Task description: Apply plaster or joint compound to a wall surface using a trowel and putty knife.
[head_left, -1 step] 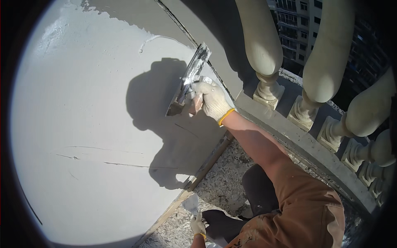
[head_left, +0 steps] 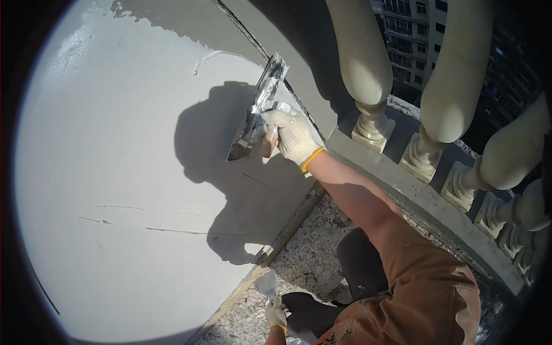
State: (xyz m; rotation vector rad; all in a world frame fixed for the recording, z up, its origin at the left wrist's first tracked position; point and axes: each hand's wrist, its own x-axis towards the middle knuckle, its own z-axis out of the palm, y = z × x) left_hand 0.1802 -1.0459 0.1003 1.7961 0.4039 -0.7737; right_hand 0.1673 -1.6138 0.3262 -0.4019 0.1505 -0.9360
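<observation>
My right hand (head_left: 293,137), in a white knitted glove with a yellow cuff, is closed round the handle of a plastering trowel (head_left: 259,106). The trowel's long metal blade, smeared with white plaster, lies against the wall (head_left: 115,155) near its right edge. Fresh white plaster coats most of this wall, with a few thin scratches in it. Lower down, my left hand (head_left: 276,313), gloved the same way, grips a putty knife (head_left: 265,284) by my knee. Its pale blade points up; the handle is mostly hidden by the fingers.
Stone balusters (head_left: 374,126) stand along a concrete ledge (head_left: 397,178) on the right, with buildings (head_left: 407,40) beyond. A dark joint (head_left: 247,31) borders the coated wall. Plaster-spattered floor (head_left: 310,253) lies beneath me, meeting a wooden strip (head_left: 287,233) at the wall's foot.
My right hand and the trowel have shifted slightly left and up along the wall. The left hand with the putty knife stays where it was.
</observation>
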